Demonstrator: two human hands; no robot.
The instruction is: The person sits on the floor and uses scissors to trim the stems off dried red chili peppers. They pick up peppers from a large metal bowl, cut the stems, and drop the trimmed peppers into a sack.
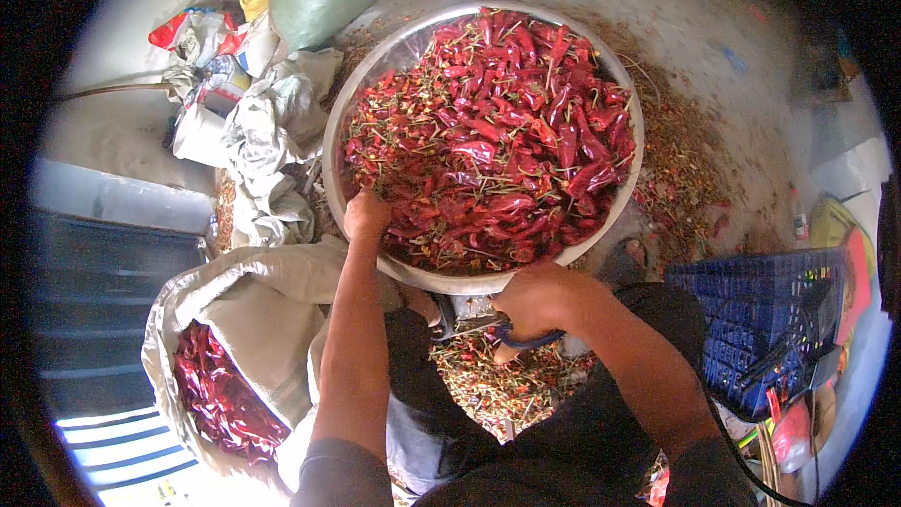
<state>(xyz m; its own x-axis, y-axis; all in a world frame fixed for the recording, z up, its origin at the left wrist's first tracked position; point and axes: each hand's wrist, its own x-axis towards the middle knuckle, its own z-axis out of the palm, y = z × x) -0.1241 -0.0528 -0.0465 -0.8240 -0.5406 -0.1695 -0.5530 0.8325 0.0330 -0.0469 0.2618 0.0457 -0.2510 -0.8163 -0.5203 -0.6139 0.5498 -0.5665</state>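
A large round metal basin [340,99] full of dried red chili peppers [511,122] stands in front of me, with stems and bits mixed in. My left hand [367,215] is at the basin's near left side, over the inner edge of the peppers. Its fingers look curled in, and whatever they grip is hidden. Just below the near rim, my right hand [537,302] is closed round a pair of scissors [537,342] with dark blue handles. The blades point left, above the scraps between my legs.
An open woven sack [267,319] of red chilies stands at my left. Cut stems and scraps [507,380] cover the floor between my legs and right of the basin. A blue plastic crate [751,319] is at the right. Crumpled white sacks [272,131] lie at the far left.
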